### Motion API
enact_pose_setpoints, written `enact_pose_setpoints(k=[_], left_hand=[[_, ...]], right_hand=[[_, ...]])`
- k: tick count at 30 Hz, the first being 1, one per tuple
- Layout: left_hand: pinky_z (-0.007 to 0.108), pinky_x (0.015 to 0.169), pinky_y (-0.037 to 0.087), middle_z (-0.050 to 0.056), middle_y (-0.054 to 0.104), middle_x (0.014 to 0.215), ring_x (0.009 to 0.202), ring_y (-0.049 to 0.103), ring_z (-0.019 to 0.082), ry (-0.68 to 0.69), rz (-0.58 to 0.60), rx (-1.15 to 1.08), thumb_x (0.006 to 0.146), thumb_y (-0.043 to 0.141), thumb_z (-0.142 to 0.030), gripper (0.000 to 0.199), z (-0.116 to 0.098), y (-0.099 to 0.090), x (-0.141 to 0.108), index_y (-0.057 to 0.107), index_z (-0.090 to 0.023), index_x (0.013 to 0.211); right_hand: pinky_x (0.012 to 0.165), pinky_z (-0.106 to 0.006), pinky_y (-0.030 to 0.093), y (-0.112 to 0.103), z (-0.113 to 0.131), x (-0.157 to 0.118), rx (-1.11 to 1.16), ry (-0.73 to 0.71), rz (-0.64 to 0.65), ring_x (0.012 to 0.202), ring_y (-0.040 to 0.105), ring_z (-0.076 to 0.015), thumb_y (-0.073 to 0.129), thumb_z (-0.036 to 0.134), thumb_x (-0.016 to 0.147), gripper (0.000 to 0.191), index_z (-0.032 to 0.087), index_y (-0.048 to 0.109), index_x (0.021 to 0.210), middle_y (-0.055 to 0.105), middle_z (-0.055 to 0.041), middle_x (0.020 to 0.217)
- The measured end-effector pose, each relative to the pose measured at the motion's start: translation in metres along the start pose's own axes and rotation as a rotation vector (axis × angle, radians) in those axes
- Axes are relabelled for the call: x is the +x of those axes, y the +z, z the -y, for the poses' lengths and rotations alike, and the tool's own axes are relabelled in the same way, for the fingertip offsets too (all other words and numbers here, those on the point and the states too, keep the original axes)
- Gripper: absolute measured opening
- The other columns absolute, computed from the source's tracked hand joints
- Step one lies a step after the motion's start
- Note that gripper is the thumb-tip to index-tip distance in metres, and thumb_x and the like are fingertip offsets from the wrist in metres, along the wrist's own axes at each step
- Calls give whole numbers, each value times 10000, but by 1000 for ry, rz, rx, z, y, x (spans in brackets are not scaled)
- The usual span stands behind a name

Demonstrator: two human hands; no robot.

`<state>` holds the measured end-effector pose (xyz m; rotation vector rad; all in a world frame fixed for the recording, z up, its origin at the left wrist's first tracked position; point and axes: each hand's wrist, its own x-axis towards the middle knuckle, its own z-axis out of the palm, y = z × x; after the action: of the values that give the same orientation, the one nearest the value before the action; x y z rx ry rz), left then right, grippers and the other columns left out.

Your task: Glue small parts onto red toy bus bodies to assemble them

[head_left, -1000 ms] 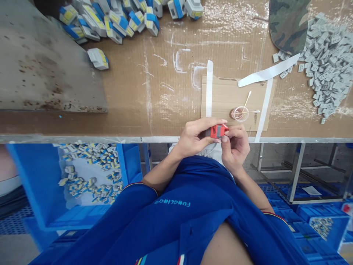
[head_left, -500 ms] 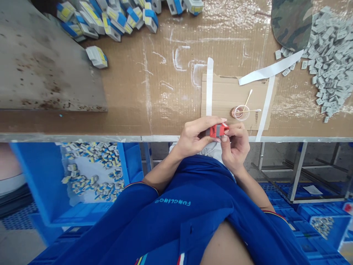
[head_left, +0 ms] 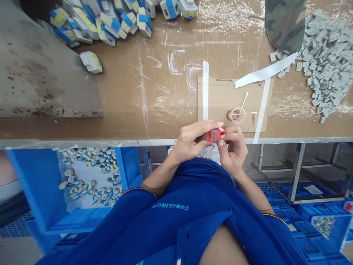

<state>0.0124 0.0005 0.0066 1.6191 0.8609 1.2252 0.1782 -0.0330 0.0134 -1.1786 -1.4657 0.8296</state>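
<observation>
Fingers (head_left: pixel 202 126) partly hide the red piece (head_left: pixel 215 135) at both ends.

The toy part (head_left: pixel 213 135) is btw left hand (head_left: pixel 190 140) and right hand (head_left: pixel 234 149), near the front edge of the surface (head_left: pixel 121 92). Behind them, on the cardboard (head_left: pixel 220 97), stands the cup (head_left: pixel 230 116) w/ 2 swabs (head_left: pixel 246 95) in it. On far R lies the block pile (head_left: pixel 329 59). On far L lies the plate (head_left: pixel 49 81), w/ the toy heap (head_left: pixel 113 24) behind, to its R. Lower than the surface, on L, is the crate (head_left: pixel 35 184) w/ small pcs (head_left: pixel 106 191) inside
</observation>
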Motion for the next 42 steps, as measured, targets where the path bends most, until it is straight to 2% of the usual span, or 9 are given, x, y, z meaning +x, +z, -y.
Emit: enact_pose_setpoints(k=[7,19,28,35,42], left_hand=[[359,1038,632,135,787,1299,1190,771,233,-38,21,-36,915,804,-258,458,0,-3,-2,723,-236,1365],[360,1077,623,117,776,1334,1249,753,248,-48,30,-130,880,827,-172,530,1,-2,-2,714,-258,1390],[375,1049,632,129,789,1298,1189,775,256,-80,48,-114,860,860,-249,527,0,-4,-2,729,-248,1370],[372,1046,631,120,792,1294,1201,769,250,-53,62,-74,886,834,-258,510,0,-3,-1,720,-262,1383],[354,1022,630,129,791,1291,1193,768,241,-29,78,-56,893,827,-252,515,-1,-4,0,712,-246,1395]], right_hand=[[698,-358,499,-1,-3,-2,0,-28,16,820,578,-188,644,195,974,131,285,629,1068,589,-3,888],[683,-370,533,-5,-5,1,-53,-137,-1,798,619,-189,676,147,943,178,277,659,1062,623,-9,880],[652,-355,554,-19,6,10,-106,-141,72,767,674,-188,725,130,924,176,266,702,1034,699,-11,852],[657,-358,559,-25,13,14,-194,-153,104,752,689,-188,729,139,932,154,264,709,1020,738,-13,847],[651,-348,527,-30,17,15,-363,-263,142,745,683,-191,726,119,917,200,268,679,1042,750,-14,835]])
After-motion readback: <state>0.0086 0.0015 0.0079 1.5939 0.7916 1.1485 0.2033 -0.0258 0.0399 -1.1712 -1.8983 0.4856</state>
